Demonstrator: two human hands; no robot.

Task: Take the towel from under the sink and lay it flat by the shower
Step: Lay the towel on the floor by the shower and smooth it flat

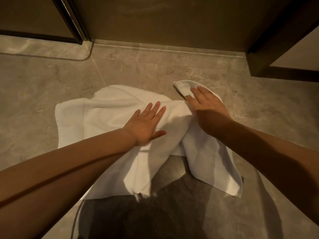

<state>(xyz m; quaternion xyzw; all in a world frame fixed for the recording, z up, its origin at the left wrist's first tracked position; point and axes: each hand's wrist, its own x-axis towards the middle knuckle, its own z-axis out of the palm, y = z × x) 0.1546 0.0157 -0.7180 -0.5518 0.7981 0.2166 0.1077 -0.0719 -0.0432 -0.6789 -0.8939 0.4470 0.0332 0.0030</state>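
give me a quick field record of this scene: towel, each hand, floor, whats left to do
towel: white towel on the floor, rumpled, partly folded over itself, not yet flat
left hand: open, palm down, pressing on the towel's middle
right hand: fingers spread over the far right corner, which is lifted and curled; grip unclear
floor: grey stone tile
surroundings: dark-framed glass door at far left, probably the shower
left to do: likely smooth out the folds and spread the right corner
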